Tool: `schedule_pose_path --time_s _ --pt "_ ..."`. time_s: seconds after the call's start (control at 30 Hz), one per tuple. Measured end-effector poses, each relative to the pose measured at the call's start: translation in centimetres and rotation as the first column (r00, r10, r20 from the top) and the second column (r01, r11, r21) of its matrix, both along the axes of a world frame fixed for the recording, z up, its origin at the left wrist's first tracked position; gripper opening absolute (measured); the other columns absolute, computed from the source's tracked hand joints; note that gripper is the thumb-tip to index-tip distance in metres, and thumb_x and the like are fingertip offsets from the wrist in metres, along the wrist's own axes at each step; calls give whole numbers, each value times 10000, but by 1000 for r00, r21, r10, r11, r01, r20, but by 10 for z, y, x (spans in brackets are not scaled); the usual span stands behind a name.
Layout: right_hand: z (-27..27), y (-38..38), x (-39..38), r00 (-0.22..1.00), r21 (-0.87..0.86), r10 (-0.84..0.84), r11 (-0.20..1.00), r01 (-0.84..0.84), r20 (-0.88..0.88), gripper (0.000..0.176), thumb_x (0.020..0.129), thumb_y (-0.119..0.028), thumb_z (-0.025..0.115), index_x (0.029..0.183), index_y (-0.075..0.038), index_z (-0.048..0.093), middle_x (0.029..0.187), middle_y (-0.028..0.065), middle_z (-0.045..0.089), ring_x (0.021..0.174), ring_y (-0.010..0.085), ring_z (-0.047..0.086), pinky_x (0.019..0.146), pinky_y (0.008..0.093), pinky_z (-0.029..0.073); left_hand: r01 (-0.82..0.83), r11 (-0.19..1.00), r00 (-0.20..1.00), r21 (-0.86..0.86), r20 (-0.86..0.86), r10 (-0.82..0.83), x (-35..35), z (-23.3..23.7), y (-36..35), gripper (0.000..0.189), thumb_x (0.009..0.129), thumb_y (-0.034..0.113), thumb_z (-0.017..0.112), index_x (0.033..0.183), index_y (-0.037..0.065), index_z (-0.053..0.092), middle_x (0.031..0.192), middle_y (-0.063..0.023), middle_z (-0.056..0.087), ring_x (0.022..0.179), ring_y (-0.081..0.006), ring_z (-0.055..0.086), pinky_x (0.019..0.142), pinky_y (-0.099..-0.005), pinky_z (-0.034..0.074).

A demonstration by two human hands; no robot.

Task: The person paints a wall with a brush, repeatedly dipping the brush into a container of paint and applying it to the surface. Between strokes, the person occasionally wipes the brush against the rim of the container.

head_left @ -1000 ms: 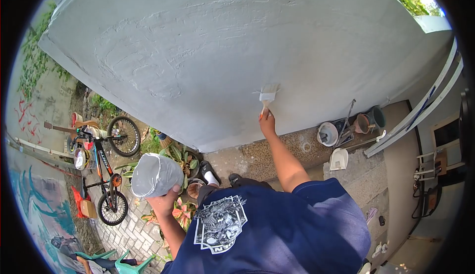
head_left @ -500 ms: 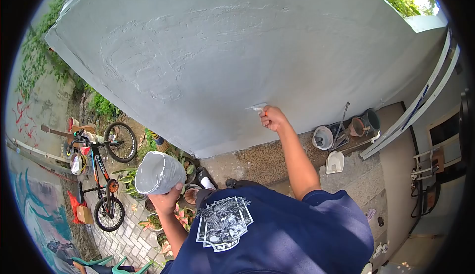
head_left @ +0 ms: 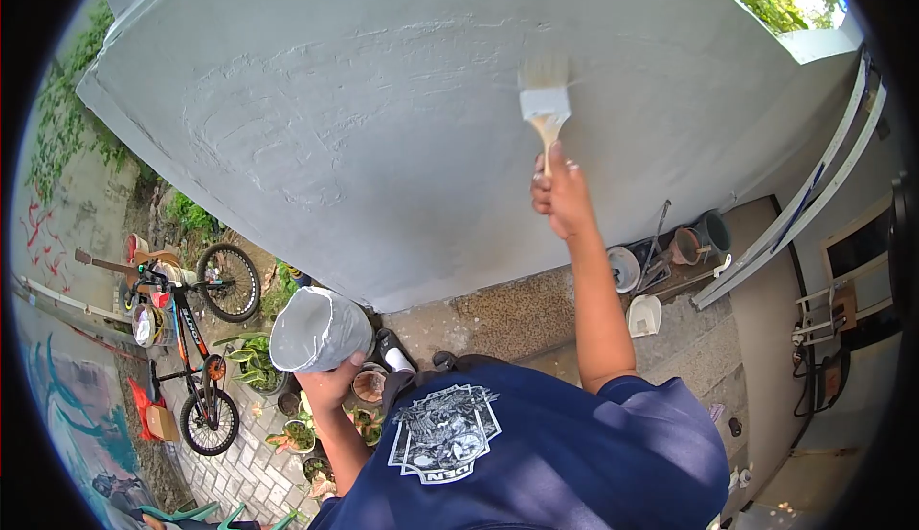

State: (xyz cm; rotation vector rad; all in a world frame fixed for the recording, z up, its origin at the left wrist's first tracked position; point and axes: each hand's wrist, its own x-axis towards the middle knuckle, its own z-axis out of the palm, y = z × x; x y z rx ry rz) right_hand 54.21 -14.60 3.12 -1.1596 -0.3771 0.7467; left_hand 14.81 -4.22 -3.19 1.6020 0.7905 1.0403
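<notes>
My right hand [head_left: 561,188] is closed round the handle of a flat paintbrush [head_left: 546,106]. Its bristles point up against the grey wall [head_left: 402,147] and look slightly blurred. Raised, rough ridges run across the upper and left parts of the wall's surface. Low on the left, my left hand [head_left: 330,383] grips a paint bucket [head_left: 316,331] from below and the side. Grey paint coats the bucket's inside, and its rim is uneven.
A bicycle [head_left: 203,358] stands at the left near a guitar [head_left: 110,262] and several potted plants [head_left: 251,362]. To the right, a bucket [head_left: 624,268], a white dustpan [head_left: 645,315] and pots sit along the wall's base. White rails [head_left: 814,195] slant at the far right.
My right hand has moved up the wall with the paintbrush, whose bristles now point upward. The bucket in my left hand has shifted slightly right in view.
</notes>
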Motion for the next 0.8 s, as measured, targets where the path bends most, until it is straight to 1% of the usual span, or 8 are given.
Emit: schedule_pose_path --time_s 0.07,0.13,0.3,0.37,0.43,0.6,0.73,0.8 --pt "-71 13 -1 1000 -63 24 998 -23 8 406 986 -476 412 861 -95 476 579 -70 338 431 31 269 384 202 210 -22 999 998 -37 54 24 0 2 -4 742 595 208 855 1206 -32 508 1130 -114 591 1017 -218 571 920 -370 447" --pt "-121 7 -10 977 -57 107 991 -119 -182 399 988 -468 413 865 -94 477 580 -66 341 419 36 253 375 209 201 -33 995 999 -89 23 36 -3 1 -7 739 595 188 851 1208 -33 502 1128 -114 591 1017 -214 570 917 -366 450" --pt "-261 -17 -37 932 -438 -41 890 -130 -360 354 1006 -397 405 907 -69 495 574 -39 364 405 58 257 358 222 194 -67 990 997 -120 33 72 -5 2 -12 738 596 180 848 1210 -36 498 1120 -118 592 1008 -212 577 911 -359 455" --pt "-281 -21 -26 875 -579 -15 755 -307 -484 324 1016 -337 392 971 -43 521 575 -23 387 404 64 277 348 227 208 -77 992 996 -96 37 81 -1 6 -10 740 596 183 849 1209 -37 498 1119 -120 593 1005 -212 580 909 -357 456" --pt "-214 -10 -27 926 -465 -71 877 -120 -372 312 1019 -294 386 1031 -20 537 582 -23 408 408 59 295 342 227 222 -112 993 988 -34 106 115 1 15 -14 755 602 195 850 1223 -40 490 1121 -121 594 1005 -214 583 910 -358 456" --pt "-6 -25 -27 999 -79 27 996 -30 -39 298 1011 -305 421 1066 -38 540 583 -62 376 421 13 276 366 182 200 -146 989 988 -13 44 146 2 10 -2 700 624 229 847 1179 -57 532 1083 -124 620 974 -219 598 899 -355 463" --pt "20 -6 -21 983 187 -121 978 94 137 316 1011 -355 414 1021 -63 536 571 -75 368 424 5 292 371 180 208 -145 988 989 -51 9 146 2 5 1 692 625 227 844 1178 -49 535 1089 -124 619 982 -219 597 894 -354 466" --pt "-42 16 -16 996 19 -43 999 42 83 331 1008 -383 409 981 -74 526 571 -69 374 424 12 303 374 188 225 -89 996 995 -17 -55 88 3 3 3 821 624 276 861 1254 -70 465 1175 -154 582 1070 -256 575 950 -384 444"
